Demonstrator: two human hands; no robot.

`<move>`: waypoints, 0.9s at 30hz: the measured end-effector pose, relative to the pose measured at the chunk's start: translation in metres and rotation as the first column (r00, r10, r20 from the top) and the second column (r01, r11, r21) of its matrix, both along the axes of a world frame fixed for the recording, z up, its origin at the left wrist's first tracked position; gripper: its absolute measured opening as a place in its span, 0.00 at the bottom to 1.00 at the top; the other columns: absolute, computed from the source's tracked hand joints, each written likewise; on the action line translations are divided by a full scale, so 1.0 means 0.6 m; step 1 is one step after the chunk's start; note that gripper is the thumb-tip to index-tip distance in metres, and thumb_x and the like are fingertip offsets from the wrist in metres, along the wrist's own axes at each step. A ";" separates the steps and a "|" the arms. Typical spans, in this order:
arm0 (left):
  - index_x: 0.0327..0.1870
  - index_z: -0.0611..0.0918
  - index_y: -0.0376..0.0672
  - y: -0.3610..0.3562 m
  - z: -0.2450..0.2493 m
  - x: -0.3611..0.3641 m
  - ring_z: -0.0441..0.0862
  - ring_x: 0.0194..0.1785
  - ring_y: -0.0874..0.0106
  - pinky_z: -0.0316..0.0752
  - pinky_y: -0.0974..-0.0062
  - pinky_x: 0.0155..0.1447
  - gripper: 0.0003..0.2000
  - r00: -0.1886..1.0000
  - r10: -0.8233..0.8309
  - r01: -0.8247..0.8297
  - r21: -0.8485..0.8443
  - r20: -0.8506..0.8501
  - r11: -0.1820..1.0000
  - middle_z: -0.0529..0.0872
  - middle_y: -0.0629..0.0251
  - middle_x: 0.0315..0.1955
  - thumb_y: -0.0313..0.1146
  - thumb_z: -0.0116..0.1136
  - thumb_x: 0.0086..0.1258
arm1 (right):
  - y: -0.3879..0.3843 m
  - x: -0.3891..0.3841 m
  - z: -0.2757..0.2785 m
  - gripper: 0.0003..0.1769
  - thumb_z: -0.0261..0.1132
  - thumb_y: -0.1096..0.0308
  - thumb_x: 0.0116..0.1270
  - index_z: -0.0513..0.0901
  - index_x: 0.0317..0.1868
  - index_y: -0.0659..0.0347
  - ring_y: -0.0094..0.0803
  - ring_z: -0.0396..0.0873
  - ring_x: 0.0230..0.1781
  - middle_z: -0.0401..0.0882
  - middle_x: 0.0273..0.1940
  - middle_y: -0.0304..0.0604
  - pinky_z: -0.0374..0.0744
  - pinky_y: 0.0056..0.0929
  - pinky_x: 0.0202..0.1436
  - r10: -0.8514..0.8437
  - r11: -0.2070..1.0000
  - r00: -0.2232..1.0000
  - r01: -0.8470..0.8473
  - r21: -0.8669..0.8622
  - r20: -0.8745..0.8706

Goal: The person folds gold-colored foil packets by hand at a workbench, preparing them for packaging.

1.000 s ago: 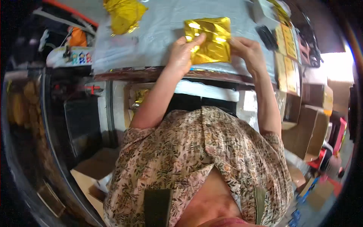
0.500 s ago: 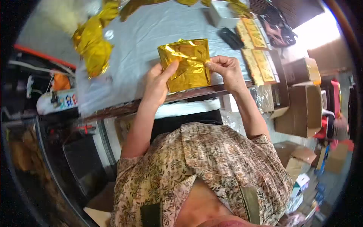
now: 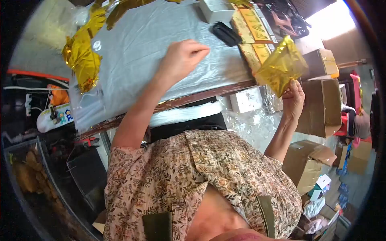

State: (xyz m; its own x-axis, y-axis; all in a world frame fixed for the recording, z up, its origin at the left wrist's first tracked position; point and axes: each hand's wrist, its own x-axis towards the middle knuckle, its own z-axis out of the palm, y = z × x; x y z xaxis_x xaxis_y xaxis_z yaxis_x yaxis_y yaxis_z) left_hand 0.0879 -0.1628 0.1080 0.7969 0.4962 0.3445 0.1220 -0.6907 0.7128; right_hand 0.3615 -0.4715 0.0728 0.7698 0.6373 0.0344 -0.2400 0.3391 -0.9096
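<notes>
The gold foil packet (image 3: 281,66) is gripped by the right hand (image 3: 293,98) at the right of the frame, beyond the table (image 3: 140,48) edge. The left hand (image 3: 183,58), loosely curled and seemingly empty, is held over the table, upper centre.

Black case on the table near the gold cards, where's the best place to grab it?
Grip the black case across its narrow middle, from above on the side of the left hand, I'd judge. It lies flat and slanted on the table, long sides exposed, with bare cover on that side and gold cards close on the other.
</notes>
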 end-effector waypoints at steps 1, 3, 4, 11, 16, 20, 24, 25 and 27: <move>0.48 0.91 0.37 -0.004 -0.010 0.046 0.91 0.42 0.66 0.83 0.70 0.48 0.10 0.995 -0.067 0.060 0.092 0.071 0.994 0.93 0.60 0.41 0.34 0.65 0.75 | -0.017 0.010 0.000 0.10 0.68 0.70 0.77 0.85 0.53 0.66 0.17 0.78 0.36 0.85 0.40 0.34 0.74 0.17 0.41 -0.015 1.000 1.000 0.015 -0.003 0.002; 0.45 0.90 0.37 -0.018 -0.028 0.148 0.90 0.46 0.59 0.80 0.63 0.54 0.11 0.988 -0.139 0.110 0.301 0.075 0.947 0.93 0.59 0.41 0.36 0.65 0.74 | -0.058 0.030 -0.001 0.10 0.68 0.70 0.78 0.84 0.54 0.66 0.18 0.77 0.35 0.85 0.41 0.34 0.74 0.17 0.41 -0.016 0.993 0.997 0.024 0.111 -0.071; 0.42 0.90 0.38 -0.027 -0.032 0.197 0.89 0.48 0.56 0.77 0.61 0.59 0.11 0.992 -0.126 0.106 0.417 0.019 0.903 0.93 0.58 0.41 0.38 0.64 0.73 | -0.069 0.021 0.003 0.11 0.68 0.69 0.78 0.84 0.55 0.66 0.17 0.76 0.35 0.85 0.42 0.34 0.75 0.18 0.41 -0.062 0.993 0.998 0.063 0.100 -0.015; 0.32 0.89 0.41 -0.070 -0.097 0.361 0.90 0.46 0.64 0.70 0.62 0.62 0.07 0.990 0.075 0.034 0.713 -0.121 0.700 0.91 0.59 0.34 0.31 0.61 0.66 | -0.141 -0.019 -0.006 0.10 0.69 0.69 0.77 0.84 0.53 0.65 0.18 0.80 0.36 0.86 0.41 0.35 0.78 0.19 0.42 -0.217 0.976 0.976 0.217 -0.003 0.010; 0.33 0.89 0.42 -0.090 -0.093 0.361 0.90 0.42 0.65 0.73 0.64 0.57 0.07 0.991 0.047 0.058 0.720 -0.125 0.691 0.91 0.61 0.34 0.28 0.58 0.66 | -0.185 0.000 -0.042 0.09 0.70 0.70 0.76 0.85 0.52 0.64 0.18 0.83 0.38 0.88 0.43 0.36 0.81 0.19 0.45 -0.214 0.977 0.976 0.214 0.009 -0.050; 0.38 0.90 0.45 -0.094 -0.079 0.372 0.90 0.44 0.67 0.74 0.59 0.56 0.07 0.994 0.080 0.012 0.812 -0.072 0.584 0.92 0.62 0.35 0.29 0.59 0.67 | -0.181 0.004 -0.041 0.09 0.70 0.69 0.76 0.85 0.51 0.63 0.17 0.81 0.36 0.88 0.42 0.35 0.80 0.18 0.42 -0.246 0.969 0.968 0.246 -0.016 -0.039; 0.45 0.87 0.43 -0.077 0.020 0.341 0.90 0.44 0.65 0.77 0.60 0.56 0.08 0.970 -0.010 -0.169 0.705 0.242 0.689 0.91 0.64 0.41 0.31 0.60 0.69 | -0.173 -0.012 -0.020 0.10 0.70 0.69 0.76 0.84 0.52 0.63 0.15 0.75 0.31 0.85 0.41 0.32 0.76 0.15 0.39 -0.201 0.979 0.979 0.202 0.019 -0.038; 0.51 0.86 0.42 -0.066 0.061 0.311 0.89 0.51 0.65 0.75 0.56 0.63 0.11 0.972 -0.020 -0.128 0.605 0.232 0.786 0.91 0.65 0.47 0.35 0.60 0.72 | -0.174 -0.010 -0.017 0.10 0.70 0.69 0.76 0.84 0.52 0.63 0.15 0.75 0.31 0.85 0.41 0.32 0.76 0.15 0.39 -0.201 0.979 0.979 0.202 0.021 -0.038; 0.43 0.90 0.40 -0.019 0.116 0.242 0.90 0.37 0.65 0.83 0.71 0.45 0.07 0.920 0.130 -0.345 0.608 0.370 0.715 0.92 0.68 0.36 0.32 0.64 0.75 | -0.170 -0.006 -0.014 0.09 0.71 0.69 0.75 0.85 0.49 0.65 0.20 0.83 0.34 0.88 0.40 0.38 0.79 0.20 0.39 -0.074 0.993 0.993 0.082 0.088 -0.097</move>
